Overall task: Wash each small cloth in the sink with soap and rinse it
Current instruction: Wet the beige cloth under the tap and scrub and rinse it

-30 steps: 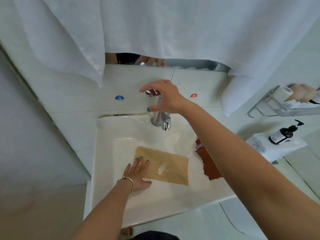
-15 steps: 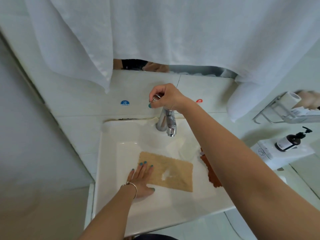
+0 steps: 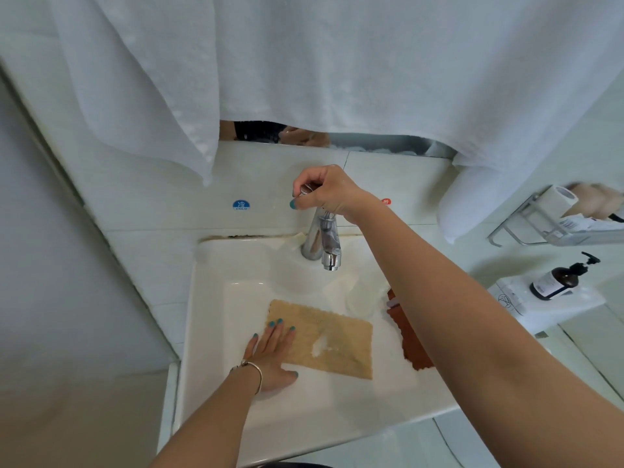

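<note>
Two cloths, one tan (image 3: pixel 332 336) and one rust (image 3: pixel 410 346); one tap (image 3: pixel 322 241); one pump bottle (image 3: pixel 559 278).

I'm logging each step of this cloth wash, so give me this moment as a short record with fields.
left hand: flat, pressing the tan cloth on the sink floor
right hand: gripping the faucet handle
soap: white dab on the tan cloth
water: none visible from the faucet spout
waiting: rust cloth at the sink's right side
nearby: dark pump bottle

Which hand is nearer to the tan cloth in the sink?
Left. The left hand lies flat on the tan cloth; the right hand is up at the faucet handle, gripping it.
</note>
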Demonstrator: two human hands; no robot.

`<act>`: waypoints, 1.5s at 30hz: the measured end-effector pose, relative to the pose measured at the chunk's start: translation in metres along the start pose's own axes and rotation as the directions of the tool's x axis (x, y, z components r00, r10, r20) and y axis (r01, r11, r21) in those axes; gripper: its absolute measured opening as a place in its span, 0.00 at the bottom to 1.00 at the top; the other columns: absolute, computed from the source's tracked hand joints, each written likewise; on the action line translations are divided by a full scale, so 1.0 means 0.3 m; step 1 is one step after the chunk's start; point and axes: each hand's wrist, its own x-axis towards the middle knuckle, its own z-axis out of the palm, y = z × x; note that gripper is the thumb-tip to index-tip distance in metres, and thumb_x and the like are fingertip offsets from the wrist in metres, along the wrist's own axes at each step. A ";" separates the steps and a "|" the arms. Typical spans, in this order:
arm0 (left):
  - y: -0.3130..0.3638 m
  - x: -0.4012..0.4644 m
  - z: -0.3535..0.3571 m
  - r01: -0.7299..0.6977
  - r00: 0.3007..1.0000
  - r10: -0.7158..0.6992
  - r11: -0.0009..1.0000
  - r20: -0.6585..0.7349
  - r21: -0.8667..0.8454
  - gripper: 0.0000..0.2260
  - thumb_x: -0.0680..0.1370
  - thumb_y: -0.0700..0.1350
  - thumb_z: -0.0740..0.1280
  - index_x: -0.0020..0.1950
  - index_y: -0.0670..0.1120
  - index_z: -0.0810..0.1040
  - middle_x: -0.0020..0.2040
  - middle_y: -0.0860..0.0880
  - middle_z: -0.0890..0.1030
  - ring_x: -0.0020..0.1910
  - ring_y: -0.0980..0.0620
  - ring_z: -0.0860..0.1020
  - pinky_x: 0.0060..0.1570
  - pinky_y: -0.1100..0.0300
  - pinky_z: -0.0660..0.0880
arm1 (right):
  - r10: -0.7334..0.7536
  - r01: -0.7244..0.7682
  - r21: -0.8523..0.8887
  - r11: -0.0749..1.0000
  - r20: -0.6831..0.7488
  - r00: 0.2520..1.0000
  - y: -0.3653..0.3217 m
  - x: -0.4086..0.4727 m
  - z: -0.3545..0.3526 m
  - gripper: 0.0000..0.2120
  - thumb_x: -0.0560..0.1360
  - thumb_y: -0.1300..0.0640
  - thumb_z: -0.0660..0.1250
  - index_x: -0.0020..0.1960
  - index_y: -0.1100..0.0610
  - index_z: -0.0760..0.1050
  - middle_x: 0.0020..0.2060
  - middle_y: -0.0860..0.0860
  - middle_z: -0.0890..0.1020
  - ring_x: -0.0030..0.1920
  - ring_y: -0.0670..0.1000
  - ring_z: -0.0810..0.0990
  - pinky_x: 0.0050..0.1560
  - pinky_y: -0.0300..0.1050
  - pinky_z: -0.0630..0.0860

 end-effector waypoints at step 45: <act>0.114 0.037 -0.070 0.011 0.992 -0.006 0.999 -0.129 0.038 0.32 0.83 0.55 0.55 0.79 0.45 0.42 0.80 0.45 0.39 0.78 0.47 0.39 0.75 0.50 0.42 | 0.302 -0.316 -0.003 0.949 -0.290 0.908 0.585 -0.538 0.227 0.14 0.69 0.65 0.75 0.51 0.53 0.78 0.46 0.48 0.80 0.45 0.51 0.79 0.49 0.40 0.73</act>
